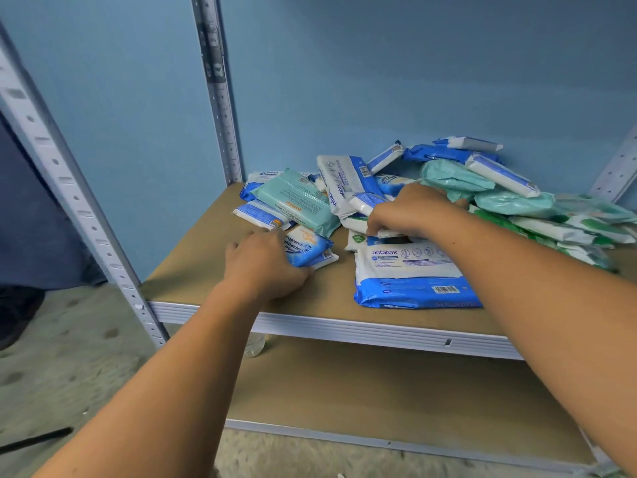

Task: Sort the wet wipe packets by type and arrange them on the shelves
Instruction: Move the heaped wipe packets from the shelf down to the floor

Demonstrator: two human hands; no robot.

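A mixed pile of wet wipe packets (pixel 448 181) is lying on the upper shelf (pixel 206 263), filling the centre and right of the frame against the blue wall (pixel 379 63). Perforated metal uprights are standing at the left edge (pixel 69 188) and upper centre (pixel 220 108). A teal packet (pixel 296 198) is resting on top of blue ones at the pile's left end, crowding the space just behind the left hand (pixel 265 263). A plastic bottle (pixel 254 345) is showing under the shelf's front rail, above the lower shelf (pixel 379 391).

The left hand is gripping two stacked small blue packets (pixel 310 250) by their left end, thumb tucked beneath; their long axis is running left to right, dipping toward the right. The right hand (pixel 410 212) is curling its fingers over the edge of a white packet (pixel 356 222) in the pile's middle. Just below it a large antabax packet (pixel 406 277) is lying flat, long axis across the frame, print facing the viewer.
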